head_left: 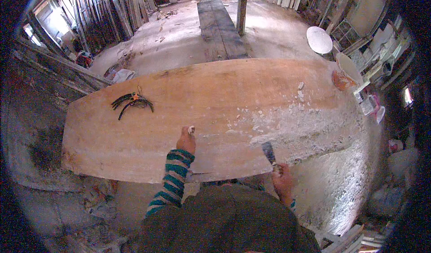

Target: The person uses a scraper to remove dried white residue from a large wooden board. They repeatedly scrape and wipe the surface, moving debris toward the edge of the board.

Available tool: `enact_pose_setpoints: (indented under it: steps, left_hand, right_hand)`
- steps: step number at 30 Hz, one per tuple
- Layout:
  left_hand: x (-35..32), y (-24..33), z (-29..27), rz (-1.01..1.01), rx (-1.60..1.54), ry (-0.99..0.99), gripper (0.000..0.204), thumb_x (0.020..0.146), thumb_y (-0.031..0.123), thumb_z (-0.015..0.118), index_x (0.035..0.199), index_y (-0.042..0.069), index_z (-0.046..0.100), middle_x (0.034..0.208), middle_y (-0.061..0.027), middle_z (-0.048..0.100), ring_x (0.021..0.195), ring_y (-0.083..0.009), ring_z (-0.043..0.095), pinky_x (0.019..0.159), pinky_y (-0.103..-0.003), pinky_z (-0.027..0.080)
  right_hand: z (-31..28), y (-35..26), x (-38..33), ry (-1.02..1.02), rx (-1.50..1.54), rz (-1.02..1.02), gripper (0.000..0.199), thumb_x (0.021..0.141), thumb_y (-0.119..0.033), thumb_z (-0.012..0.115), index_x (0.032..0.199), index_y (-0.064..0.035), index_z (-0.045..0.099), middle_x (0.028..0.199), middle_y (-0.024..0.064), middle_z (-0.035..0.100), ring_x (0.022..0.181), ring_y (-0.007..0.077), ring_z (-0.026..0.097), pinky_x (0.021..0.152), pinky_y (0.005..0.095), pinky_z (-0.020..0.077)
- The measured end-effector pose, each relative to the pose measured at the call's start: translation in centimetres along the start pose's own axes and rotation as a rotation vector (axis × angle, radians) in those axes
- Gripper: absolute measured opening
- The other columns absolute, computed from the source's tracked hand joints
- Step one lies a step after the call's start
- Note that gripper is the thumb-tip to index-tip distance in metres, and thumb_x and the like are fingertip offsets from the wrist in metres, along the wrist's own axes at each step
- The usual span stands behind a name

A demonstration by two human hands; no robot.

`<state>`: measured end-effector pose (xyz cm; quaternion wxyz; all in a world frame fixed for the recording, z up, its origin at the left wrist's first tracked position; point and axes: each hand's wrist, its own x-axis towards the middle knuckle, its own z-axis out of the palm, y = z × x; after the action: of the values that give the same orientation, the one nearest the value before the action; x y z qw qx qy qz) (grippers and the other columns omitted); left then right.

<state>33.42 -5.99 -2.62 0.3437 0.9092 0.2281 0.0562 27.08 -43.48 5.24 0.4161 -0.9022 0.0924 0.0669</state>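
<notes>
My right hand (283,184) grips a scraper (268,152) by its handle, close to the near edge of a wide wooden board (215,102). The dark blade points away from me over the board's surface. My left hand (186,141) is closed above the middle of the board, and a small whitish lump (191,130) shows at its fingers. Crumbs and chips of white plaster (287,114) lie scattered over the board's right half, thickest towards its near right edge.
A bundle of black cords (134,101) with an orange part rests on the board's left side. Beyond stand a long dark plank (220,28) and a wooden post (242,10). A white round disc (319,40) sits at far right; timbers (96,15) lean at far left.
</notes>
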Motion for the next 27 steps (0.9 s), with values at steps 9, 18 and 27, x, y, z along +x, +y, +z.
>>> enact_pose_setpoints:
  steps: [9, 18, 27]
  left_hand:
    - [-2.8, 14.9, 11.3, 0.310, -0.375, -0.444, 0.035, 0.092, 0.029, 0.042, 0.118, 0.006, 0.046, 0.094, -0.0269, 0.058, 0.086, -0.0438, 0.057, 0.071, -0.048, 0.046]
    - [-5.1, 4.3, -2.7, 0.283, -0.526, 0.037, 0.024, 0.086, 0.007, 0.050, 0.110, 0.007, 0.052, 0.121, -0.0103, 0.052, 0.098, -0.0208, 0.057, 0.083, -0.032, 0.049]
    - [-13.4, -6.1, -8.4, -0.239, -0.739, 0.467, 0.014, 0.088, 0.012, 0.055, 0.099, 0.007, 0.048, 0.131, -0.0196, 0.045, 0.110, -0.0264, 0.050, 0.083, -0.035, 0.047]
  right_hand:
    - [2.7, -2.8, -0.8, -0.171, -0.168, -0.366, 0.036, 0.076, -0.019, 0.065, 0.111, -0.0107, 0.057, 0.098, 0.0144, 0.060, 0.086, 0.0349, 0.059, 0.073, 0.0415, 0.0475]
    - [11.9, -3.0, 6.9, -0.163, -0.391, -0.501, 0.031, 0.078, -0.016, 0.058, 0.108, -0.0089, 0.057, 0.087, 0.0160, 0.056, 0.076, 0.0353, 0.058, 0.064, 0.0438, 0.0493]
    - [9.1, -6.1, 6.5, -0.234, -0.528, -0.523, 0.021, 0.079, -0.019, 0.058, 0.098, -0.0107, 0.062, 0.082, 0.0176, 0.058, 0.079, 0.0372, 0.059, 0.067, 0.0449, 0.0492]
